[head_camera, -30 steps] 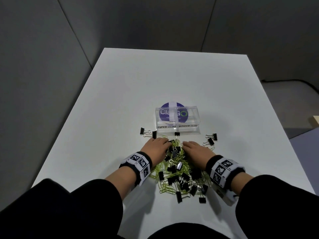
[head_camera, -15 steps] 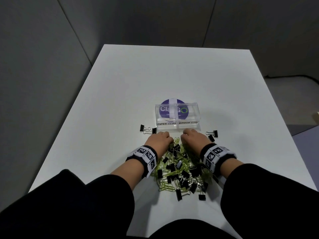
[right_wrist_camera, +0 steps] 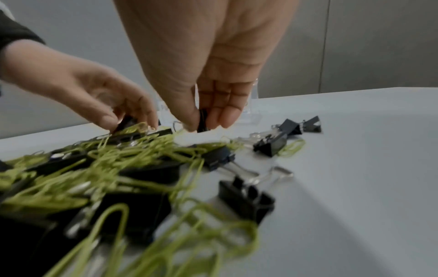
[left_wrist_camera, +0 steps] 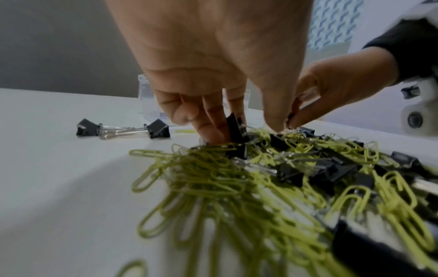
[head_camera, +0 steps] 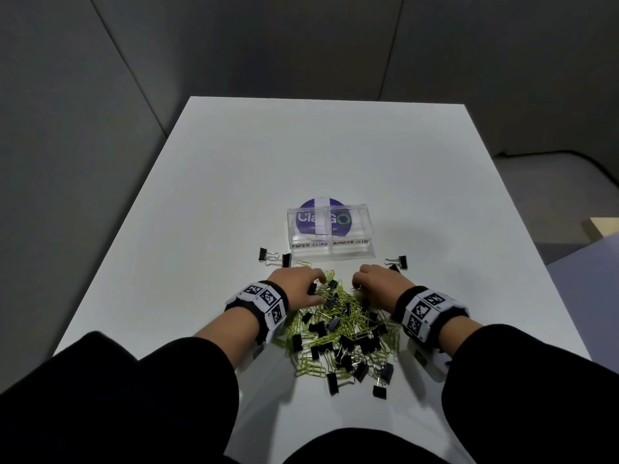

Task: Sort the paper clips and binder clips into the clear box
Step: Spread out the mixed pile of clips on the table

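Both hands drawn back, left hand [head_camera: 298, 284], right hand [head_camera: 376, 283] each pinching binder clips.

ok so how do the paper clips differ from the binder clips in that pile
The paper clips are yellow-green bent wire loops lying flat; the binder clips are black, chunkier wedge bodies with silver wire handles. Paper clips tangle into a mat; binder clips sit on and among it, some loose beside the box. Both are mixed in one pile on the table, none yet in the box.
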`<action>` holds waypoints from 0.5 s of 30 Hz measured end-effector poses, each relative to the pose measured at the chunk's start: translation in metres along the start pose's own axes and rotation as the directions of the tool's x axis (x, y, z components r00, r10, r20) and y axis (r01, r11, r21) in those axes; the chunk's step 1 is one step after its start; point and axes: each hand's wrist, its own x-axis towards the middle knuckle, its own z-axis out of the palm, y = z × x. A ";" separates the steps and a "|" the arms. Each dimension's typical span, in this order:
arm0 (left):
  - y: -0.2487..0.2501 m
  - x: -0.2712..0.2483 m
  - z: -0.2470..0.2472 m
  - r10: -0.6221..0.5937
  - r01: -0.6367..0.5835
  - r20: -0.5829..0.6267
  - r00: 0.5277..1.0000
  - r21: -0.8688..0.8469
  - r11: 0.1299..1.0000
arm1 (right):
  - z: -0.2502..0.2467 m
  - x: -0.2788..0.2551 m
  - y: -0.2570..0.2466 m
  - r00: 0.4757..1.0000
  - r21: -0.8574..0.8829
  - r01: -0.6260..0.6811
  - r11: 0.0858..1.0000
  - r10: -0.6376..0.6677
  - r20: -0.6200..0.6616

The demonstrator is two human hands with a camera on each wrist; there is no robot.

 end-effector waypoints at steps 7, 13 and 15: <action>-0.001 -0.002 -0.005 0.002 0.000 0.018 1.000 -0.121 0.993 | -0.019 0.005 0.045 0.949 0.061 -0.261 0.963 0.267 -0.168; -0.023 -0.010 -0.017 -0.080 0.048 -0.109 0.991 -0.275 0.960 | -0.013 0.001 0.056 0.937 -0.017 -0.325 0.945 0.320 -0.143; -0.035 -0.013 -0.021 -0.138 0.088 -0.140 0.980 -0.315 0.945 | -0.013 0.000 0.050 0.943 -0.046 -0.275 0.960 0.260 -0.206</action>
